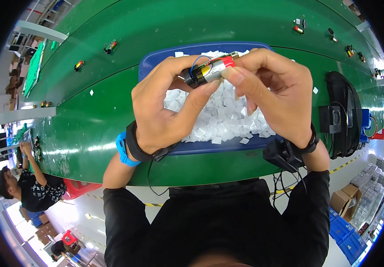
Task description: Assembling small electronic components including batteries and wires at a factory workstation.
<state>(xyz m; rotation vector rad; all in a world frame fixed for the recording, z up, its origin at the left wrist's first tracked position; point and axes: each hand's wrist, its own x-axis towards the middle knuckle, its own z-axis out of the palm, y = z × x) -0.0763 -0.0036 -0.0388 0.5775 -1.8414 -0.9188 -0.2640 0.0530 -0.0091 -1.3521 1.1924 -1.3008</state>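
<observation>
Between my hands, above a blue tray [227, 46], is a small cylindrical battery [216, 71] with a silver body, a red end, a yellow patch and thin wires. Its black end cap is gripped by the thumb and fingers of my left hand [160, 102]. My right hand [281, 89] pinches the red end between thumb and fingers. Part of the battery's far side is hidden by my fingers. Many small white paper-like squares [218, 118] fill the tray below. Both wrists wear black straps, and a blue band [122, 149] circles the left one.
On the green table [89, 129] lie scattered battery assemblies, including one at the left [79, 65] and one at the far right [298, 29]. A black bag [345, 111] stands at the right edge. Another person [32, 187] works at the left. Blue crates [347, 236] stand lower right.
</observation>
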